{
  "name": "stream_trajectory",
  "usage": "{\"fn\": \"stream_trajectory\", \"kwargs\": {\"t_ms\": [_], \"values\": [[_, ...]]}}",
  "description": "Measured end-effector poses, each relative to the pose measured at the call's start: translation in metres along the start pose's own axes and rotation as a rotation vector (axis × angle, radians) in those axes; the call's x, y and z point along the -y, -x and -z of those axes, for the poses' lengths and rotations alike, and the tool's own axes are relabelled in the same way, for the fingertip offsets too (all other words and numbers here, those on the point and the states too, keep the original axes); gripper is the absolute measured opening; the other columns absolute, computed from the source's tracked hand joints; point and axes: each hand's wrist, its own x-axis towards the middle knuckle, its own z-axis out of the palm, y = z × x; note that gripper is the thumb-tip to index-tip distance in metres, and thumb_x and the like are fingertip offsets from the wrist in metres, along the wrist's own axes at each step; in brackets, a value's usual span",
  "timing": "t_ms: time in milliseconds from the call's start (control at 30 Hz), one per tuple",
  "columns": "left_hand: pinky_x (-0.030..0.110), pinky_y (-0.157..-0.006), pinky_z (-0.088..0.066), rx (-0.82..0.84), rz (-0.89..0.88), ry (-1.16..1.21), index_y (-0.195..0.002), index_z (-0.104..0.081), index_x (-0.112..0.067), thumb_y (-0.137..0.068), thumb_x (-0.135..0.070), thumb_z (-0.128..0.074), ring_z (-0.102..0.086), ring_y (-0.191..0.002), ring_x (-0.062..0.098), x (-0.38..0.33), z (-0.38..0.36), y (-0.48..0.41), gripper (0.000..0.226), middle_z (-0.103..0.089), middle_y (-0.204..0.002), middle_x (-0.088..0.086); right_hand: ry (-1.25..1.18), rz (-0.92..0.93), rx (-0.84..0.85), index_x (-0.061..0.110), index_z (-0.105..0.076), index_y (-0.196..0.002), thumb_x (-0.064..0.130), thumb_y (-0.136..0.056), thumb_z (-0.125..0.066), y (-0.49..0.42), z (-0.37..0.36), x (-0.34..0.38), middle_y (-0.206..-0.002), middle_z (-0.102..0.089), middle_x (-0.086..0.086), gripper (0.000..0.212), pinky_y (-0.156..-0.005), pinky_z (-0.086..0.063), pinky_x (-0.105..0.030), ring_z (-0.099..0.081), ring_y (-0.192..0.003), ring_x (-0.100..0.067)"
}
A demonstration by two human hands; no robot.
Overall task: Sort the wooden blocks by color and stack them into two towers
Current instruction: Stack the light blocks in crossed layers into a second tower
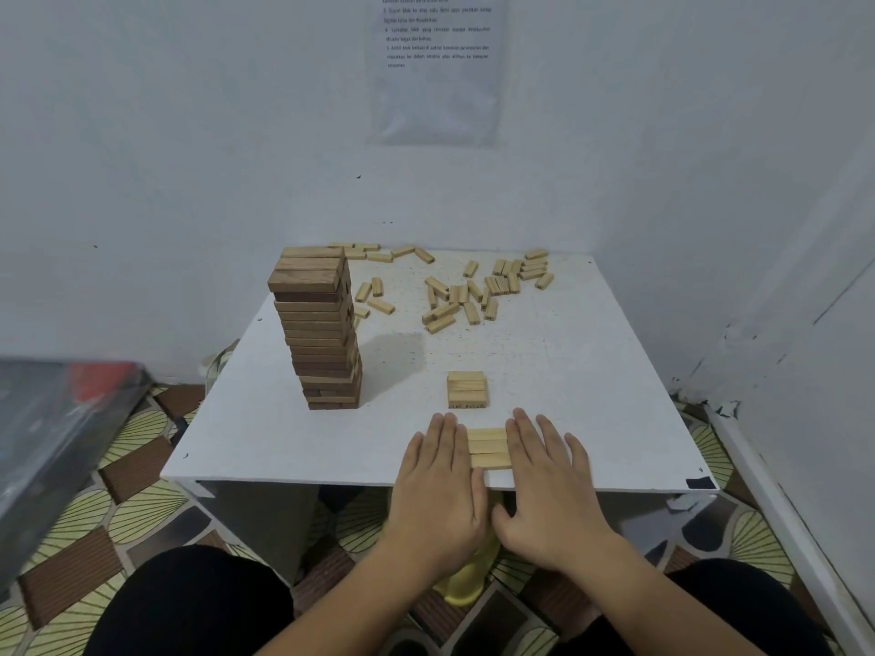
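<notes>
- Row of pale rectangular wooden blocks (490,448) at the white table's (592,395) near edge.
- The left hand (438,480) and right hand (549,485) flank it, flat straight fingers (447,437) against its ends, gripping nothing.

White walls (189,134), taped paper notice (435,68), patterned floor (142,508), white table (592,395)

Bare left hand (438,485) and right hand (549,485) on uncovered forearms; black cloth trousers (189,603) cover both knees, lower left and lower right of frame.
</notes>
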Motion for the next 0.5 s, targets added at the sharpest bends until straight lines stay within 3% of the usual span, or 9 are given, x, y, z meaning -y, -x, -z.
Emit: {"fn": "stream_trajectory", "kwargs": {"t_ms": [167,233,367,500], "values": [[0.048,-0.117,-0.038,0.008,-0.009,-0.021,-0.146,-0.054,-0.002,-0.109,-0.04,-0.007,-0.046,-0.145,0.028,0.005,0.0,0.0,0.071,-0.051,-0.153,0.015,-0.055,0.002,0.008,0.017,0.004,-0.163,0.053,-0.083,-0.041,0.0,0.002,-0.002,-0.171,0.013,-0.001,0.099,-0.127,0.004,-0.046,0.014,-0.156,-0.022],[0.046,-0.12,-0.031,-0.005,-0.018,-0.002,-0.149,-0.051,-0.002,-0.11,-0.042,-0.008,-0.042,-0.148,0.028,0.006,0.004,0.001,0.071,-0.048,-0.156,0.015,-0.121,-0.011,0.012,0.017,0.005,-0.163,0.05,-0.084,-0.045,-0.002,0.005,-0.004,-0.171,0.011,0.0,0.099,-0.127,0.005,-0.041,0.013,-0.156,-0.02],[0.031,-0.126,0.005,-0.014,-0.073,0.094,-0.164,-0.019,-0.01,-0.105,-0.051,-0.025,-0.007,-0.16,0.021,0.017,0.019,0.0,0.071,-0.016,-0.171,0.007,-0.286,-0.014,-0.028,0.019,-0.01,-0.163,0.045,-0.085,-0.048,-0.007,0.012,-0.015,-0.168,-0.015,0.004,0.09,-0.125,-0.007,-0.037,-0.008,-0.154,-0.017],[0.032,-0.129,-0.01,-0.013,-0.158,0.1,-0.161,-0.03,-0.016,-0.094,-0.057,-0.046,-0.021,-0.155,0.019,0.025,0.037,-0.013,0.08,-0.034,-0.165,0.0,-0.314,0.056,-0.002,0.029,-0.029,-0.159,0.045,-0.081,-0.051,-0.018,0.027,-0.026,-0.153,-0.034,0.013,0.082,-0.117,-0.019,-0.035,-0.022,-0.145,-0.014]]}}
